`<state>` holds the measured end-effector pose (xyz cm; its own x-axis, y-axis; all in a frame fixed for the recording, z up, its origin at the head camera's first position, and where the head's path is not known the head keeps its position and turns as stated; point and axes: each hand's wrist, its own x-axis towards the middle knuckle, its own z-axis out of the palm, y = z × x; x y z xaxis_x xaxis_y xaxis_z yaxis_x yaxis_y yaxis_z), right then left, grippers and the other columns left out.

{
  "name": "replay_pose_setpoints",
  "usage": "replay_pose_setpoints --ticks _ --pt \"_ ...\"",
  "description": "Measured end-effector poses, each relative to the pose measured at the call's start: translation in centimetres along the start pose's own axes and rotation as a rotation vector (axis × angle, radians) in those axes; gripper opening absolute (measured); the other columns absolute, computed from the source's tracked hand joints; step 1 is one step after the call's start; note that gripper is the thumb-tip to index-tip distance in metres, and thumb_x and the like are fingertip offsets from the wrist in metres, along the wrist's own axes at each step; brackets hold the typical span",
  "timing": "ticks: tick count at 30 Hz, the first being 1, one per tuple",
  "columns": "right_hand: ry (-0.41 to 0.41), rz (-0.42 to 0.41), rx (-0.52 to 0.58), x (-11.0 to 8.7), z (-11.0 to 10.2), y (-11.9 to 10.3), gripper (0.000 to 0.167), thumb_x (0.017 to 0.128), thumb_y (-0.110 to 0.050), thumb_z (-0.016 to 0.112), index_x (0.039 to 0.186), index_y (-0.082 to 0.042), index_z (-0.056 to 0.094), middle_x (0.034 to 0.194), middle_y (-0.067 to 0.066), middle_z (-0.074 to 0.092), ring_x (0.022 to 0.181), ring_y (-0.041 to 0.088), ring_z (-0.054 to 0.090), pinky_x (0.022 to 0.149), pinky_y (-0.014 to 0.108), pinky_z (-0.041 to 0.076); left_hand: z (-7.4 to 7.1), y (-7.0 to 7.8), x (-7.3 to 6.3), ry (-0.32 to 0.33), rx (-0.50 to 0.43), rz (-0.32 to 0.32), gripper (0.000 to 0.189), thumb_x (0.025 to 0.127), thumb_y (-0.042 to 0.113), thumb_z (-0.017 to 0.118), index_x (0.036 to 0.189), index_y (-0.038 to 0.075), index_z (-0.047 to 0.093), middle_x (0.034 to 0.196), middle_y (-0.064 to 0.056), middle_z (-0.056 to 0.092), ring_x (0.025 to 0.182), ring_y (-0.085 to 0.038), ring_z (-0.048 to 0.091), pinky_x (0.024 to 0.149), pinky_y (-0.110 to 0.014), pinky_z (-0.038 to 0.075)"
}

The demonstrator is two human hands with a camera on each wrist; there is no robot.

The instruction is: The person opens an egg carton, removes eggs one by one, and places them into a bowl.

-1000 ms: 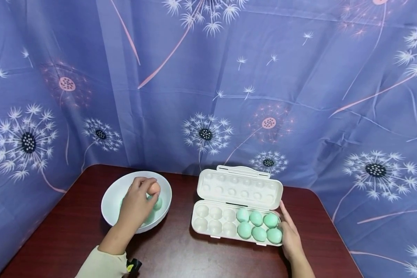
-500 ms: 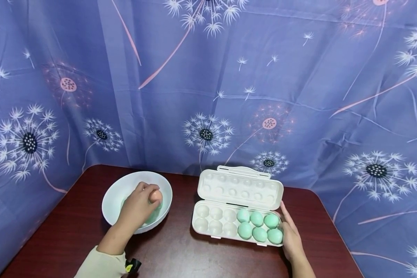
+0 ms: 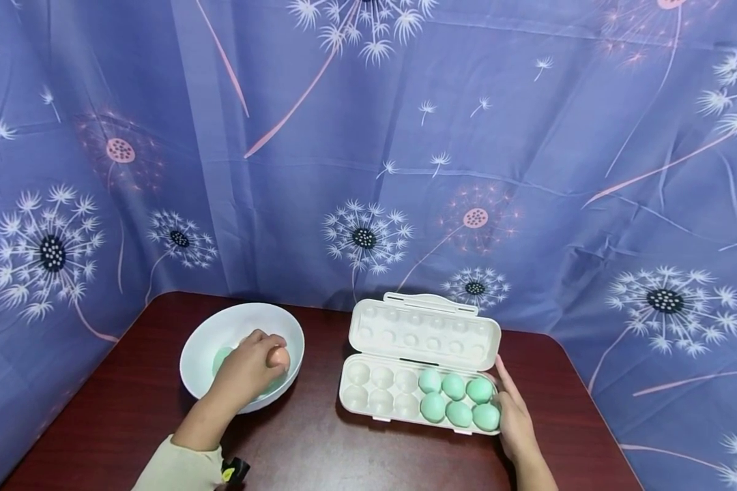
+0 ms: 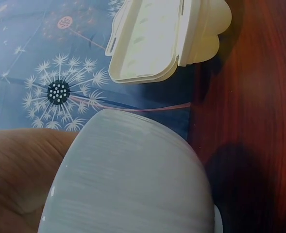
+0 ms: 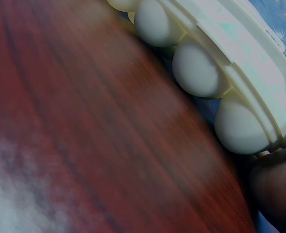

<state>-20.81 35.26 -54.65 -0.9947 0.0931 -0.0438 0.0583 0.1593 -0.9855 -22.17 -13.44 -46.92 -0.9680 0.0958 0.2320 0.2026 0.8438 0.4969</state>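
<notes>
Backdrop: blue dandelion-print curtain [image 3: 319,102] behind a dark red wood-grain table [image 3: 319,453].

Egg carton [image 3: 368,413]: white, hinged, lid [image 3: 426,337] tipped back toward the curtain. Long axis runs left to right. 6 green eggs [image 3: 432,407] fill the right half, 2 rows of 3; the left half, on the bowl's side, shows its white wells.

White bowl [image 3: 198,341]: left of the carton, well apart from it. At least 1 green egg [image 3: 222,357] shows inside, left of the hand; more green shows below the hand, count hidden.

Left forearm, in a pale sleeve [image 3: 181,467], slants in from the near edge. Left hand [image 3: 246,368] is over the bowl, knuckles up, fingers curled round a brown egg [image 3: 278,357]. Left wrist view shows mostly the bowl's outer wall, no egg.

Right hand [image 3: 514,421]: holds the carton's right end, 1 finger stretched up beside the lid.

Key relation: the brown egg sits at the fingertips on the hand's right side, facing the carton; the white wells lie to its right. Left hand is nearer those wells' end, right hand at the far end. Egg's long axis: cannot tell, mostly covered. Contact with eggs beneath: cannot tell.
</notes>
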Motion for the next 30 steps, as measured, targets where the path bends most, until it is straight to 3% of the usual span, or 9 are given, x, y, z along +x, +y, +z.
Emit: replay_pose_setpoints --ticks 5,15,30 --pt "0.001 -0.036 -0.005 0.03 -0.07 0.19 0.073 0.101 0.001 0.024 0.162 -0.038 0.013 0.16 0.019 0.033 0.12 -0.017 0.045 0.096 0.003 0.037 0.26 -0.02 -0.01 0.002 0.008 0.025 0.035 0.077 0.019 0.081 0.111 0.011 0.074 0.102 -0.008 0.067 0.095 -0.028 0.061 0.071 -0.036 0.052" --pt "-0.013 -0.055 -0.001 -0.15 -0.14 0.39 0.073 0.101 0.001 0.023 0.162 -0.036 0.013 0.162 0.02 0.03 0.12 -0.019 0.044 0.096 0.003 0.036 0.84 -0.33 -0.16 0.0 0.014 0.064 0.031 0.075 0.014 0.082 0.104 0.01 0.072 0.098 -0.007 0.067 0.084 -0.023 0.062 0.071 -0.037 0.053" --pt "-0.006 -0.041 0.003 -0.26 0.04 0.1 0.075 0.099 0.002 0.024 0.162 -0.035 0.013 0.162 0.021 0.03 0.12 -0.018 0.045 0.096 0.003 0.036 0.67 -0.61 -0.5 -0.022 0.1 0.103 0.039 0.073 0.004 0.079 0.111 0.009 0.075 0.101 -0.01 0.067 0.087 -0.028 0.067 0.074 -0.043 0.056"
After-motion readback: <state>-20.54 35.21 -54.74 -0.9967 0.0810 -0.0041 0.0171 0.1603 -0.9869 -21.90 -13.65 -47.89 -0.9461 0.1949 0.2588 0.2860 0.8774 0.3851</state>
